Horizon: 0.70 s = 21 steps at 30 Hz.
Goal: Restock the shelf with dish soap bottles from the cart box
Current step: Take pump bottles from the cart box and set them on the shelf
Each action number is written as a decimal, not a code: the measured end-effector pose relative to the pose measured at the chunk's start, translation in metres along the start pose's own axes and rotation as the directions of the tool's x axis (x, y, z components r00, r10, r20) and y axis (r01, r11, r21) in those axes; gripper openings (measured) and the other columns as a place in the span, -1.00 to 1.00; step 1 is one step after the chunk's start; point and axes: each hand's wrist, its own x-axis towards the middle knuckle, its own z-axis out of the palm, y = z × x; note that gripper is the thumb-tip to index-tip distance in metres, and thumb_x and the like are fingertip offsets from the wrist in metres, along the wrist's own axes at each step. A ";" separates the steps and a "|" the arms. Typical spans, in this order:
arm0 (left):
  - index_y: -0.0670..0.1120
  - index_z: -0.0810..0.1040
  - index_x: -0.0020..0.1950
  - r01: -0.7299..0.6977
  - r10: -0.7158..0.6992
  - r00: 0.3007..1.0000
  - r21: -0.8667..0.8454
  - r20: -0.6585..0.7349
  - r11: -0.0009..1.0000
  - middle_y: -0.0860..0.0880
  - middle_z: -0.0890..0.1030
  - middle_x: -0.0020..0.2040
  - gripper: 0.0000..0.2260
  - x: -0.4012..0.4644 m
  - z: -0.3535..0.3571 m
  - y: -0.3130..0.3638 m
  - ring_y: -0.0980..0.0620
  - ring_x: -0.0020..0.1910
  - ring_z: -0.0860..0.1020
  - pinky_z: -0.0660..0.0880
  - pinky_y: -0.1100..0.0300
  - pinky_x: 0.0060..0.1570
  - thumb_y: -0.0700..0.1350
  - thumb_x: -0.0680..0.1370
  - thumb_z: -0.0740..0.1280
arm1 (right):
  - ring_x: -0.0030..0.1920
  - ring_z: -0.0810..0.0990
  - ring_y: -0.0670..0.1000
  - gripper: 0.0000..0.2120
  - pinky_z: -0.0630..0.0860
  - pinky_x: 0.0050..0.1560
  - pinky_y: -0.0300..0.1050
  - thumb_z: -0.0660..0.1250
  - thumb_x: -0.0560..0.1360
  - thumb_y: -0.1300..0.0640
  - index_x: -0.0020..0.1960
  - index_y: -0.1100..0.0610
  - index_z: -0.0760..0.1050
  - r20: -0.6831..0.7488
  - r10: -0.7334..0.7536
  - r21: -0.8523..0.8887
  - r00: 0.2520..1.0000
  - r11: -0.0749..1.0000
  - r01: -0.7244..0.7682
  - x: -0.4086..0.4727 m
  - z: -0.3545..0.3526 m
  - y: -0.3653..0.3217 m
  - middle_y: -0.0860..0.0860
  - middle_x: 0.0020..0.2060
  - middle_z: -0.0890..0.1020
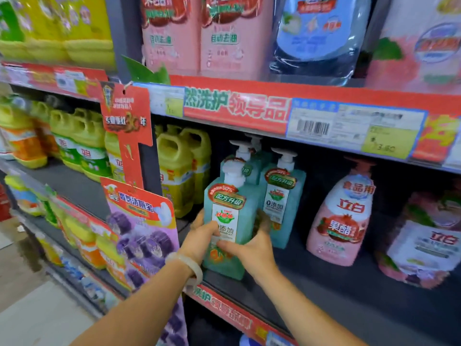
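Both of your hands are clamped on the front teal bottle (230,221): your left hand (202,239) wraps its left side, and your right hand (249,248) grips the right side, thumb laid across the lower label and fingers curled round the far edge. The bottle stands upright on the dark shelf (324,295), near its front lip, with its base looking seated or very nearly so.

Expect it to feel heavy for its size, since it looks full and the liquid will shift if you tip it. The body is stiff plastic with flat faces, so it should not squash under your grip, but the glossy label may be slick. Keep your hold low and on the two sides as you have it. Leave the white pump (233,173) alone; the neck is the weak, wobbly part.

Just behind that bottle stand two more teal bottles (284,196), close enough to knock if you push back hard. To its left sit yellow jugs (179,168), and to its right, well apart, a pink bottle (341,216). Slide it back gently and square the label forward.
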 end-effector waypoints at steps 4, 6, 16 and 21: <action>-0.10 0.47 0.17 -0.029 0.036 0.990 0.058 -0.133 0.998 0.02 0.60 -0.18 -0.69 0.016 0.000 -0.008 0.20 -0.38 0.57 0.46 0.42 -0.49 -0.38 0.53 0.14 | 0.16 0.53 -0.02 -0.12 0.52 0.17 -0.05 0.66 0.10 0.11 0.27 -0.03 0.24 -0.017 -0.050 -0.110 0.999 0.993 0.048 0.018 0.013 -0.002 -0.09 0.10 0.52; -0.07 0.44 0.28 0.000 0.020 0.991 0.148 -0.132 0.989 -0.03 0.61 -0.02 -0.68 0.019 -0.002 -0.016 0.14 -0.24 0.53 0.46 0.40 -0.35 -0.30 0.55 0.19 | 0.21 0.52 0.04 -0.10 0.51 0.20 0.01 0.65 0.14 0.10 0.34 0.10 0.22 -0.004 -0.032 -0.186 0.999 0.982 0.030 0.023 0.018 0.003 0.04 0.19 0.50; 0.07 0.33 0.40 0.062 -0.049 0.997 0.254 -0.059 0.965 0.04 0.52 0.06 -0.53 0.048 -0.013 -0.042 0.00 -0.02 0.49 0.40 0.18 0.01 -0.25 0.53 0.25 | 0.16 0.55 0.06 -0.23 0.50 0.03 -0.15 0.58 0.24 0.10 0.33 0.12 0.27 -0.084 0.045 -0.284 0.995 0.956 -0.067 0.031 0.031 0.017 0.06 0.17 0.52; 0.07 0.31 0.41 0.056 -0.045 0.998 0.225 -0.052 0.973 0.03 0.52 0.12 -0.53 0.053 -0.009 -0.043 0.02 0.01 0.47 0.37 0.19 0.02 -0.25 0.54 0.23 | 0.15 0.55 0.02 -0.30 0.55 0.07 -0.08 0.57 0.25 0.10 0.30 0.09 0.31 -0.110 0.048 -0.273 0.993 0.959 -0.077 0.037 0.034 0.017 0.02 0.14 0.56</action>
